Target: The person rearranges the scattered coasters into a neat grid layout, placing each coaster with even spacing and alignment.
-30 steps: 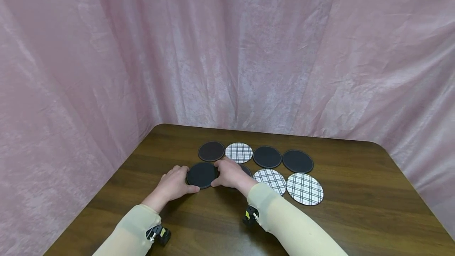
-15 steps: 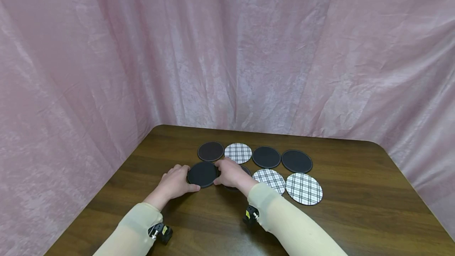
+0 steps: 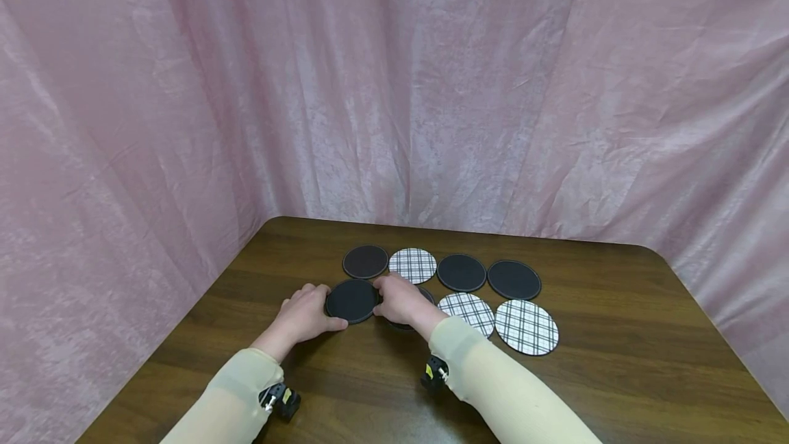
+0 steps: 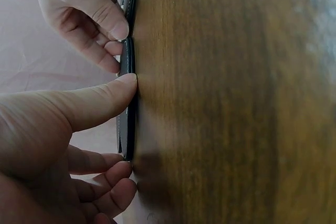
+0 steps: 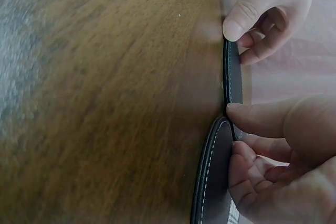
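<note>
A round black coaster (image 3: 351,301) with a stitched edge lies at the left end of the front row in the head view. My left hand (image 3: 301,318) holds it from the left, thumb at the near edge and fingertips at the far left side. From the right, my right hand (image 3: 402,301) pinches its rim between thumb and fingers. In the left wrist view the coaster (image 4: 126,124) appears edge-on, low against the wood. A second dark coaster (image 5: 214,182), right beside it in the right wrist view, is partly hidden under my right hand in the head view.
Behind stands a row with a dark brown coaster (image 3: 366,262), a plaid one (image 3: 413,265) and two black ones (image 3: 461,273). Two plaid coasters (image 3: 527,327) continue the front row rightward. All lie on a wooden table (image 3: 616,334) before a pink curtain (image 3: 394,88).
The held black coaster has shifted slightly back and to the right, closer to the back row. Both hands keep their hold on it; the other coasters stay in place.
</note>
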Tool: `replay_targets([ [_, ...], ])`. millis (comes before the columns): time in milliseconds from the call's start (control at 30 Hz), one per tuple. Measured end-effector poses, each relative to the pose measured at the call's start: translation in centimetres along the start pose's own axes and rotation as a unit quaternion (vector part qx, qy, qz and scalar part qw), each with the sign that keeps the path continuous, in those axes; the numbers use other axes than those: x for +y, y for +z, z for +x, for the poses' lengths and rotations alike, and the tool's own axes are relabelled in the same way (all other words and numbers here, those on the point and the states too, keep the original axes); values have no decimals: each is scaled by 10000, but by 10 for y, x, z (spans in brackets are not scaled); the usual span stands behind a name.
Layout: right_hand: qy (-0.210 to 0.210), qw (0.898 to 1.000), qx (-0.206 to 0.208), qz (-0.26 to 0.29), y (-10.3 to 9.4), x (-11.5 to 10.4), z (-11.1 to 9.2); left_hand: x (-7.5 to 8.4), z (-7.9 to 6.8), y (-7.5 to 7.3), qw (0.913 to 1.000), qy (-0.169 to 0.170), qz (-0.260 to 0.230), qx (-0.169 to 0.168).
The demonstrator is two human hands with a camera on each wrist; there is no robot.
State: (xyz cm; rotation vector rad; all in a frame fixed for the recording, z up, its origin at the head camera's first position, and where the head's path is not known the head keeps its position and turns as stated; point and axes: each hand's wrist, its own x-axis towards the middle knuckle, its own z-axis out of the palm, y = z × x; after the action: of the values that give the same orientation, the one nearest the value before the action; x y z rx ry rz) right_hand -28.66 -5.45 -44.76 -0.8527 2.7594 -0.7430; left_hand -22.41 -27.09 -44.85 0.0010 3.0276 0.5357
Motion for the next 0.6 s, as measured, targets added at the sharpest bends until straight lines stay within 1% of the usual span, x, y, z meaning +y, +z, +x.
replay_targets([
  [600,108,9999,26,98,0,-1,-1,4,2,0,10000,0,35,-27],
])
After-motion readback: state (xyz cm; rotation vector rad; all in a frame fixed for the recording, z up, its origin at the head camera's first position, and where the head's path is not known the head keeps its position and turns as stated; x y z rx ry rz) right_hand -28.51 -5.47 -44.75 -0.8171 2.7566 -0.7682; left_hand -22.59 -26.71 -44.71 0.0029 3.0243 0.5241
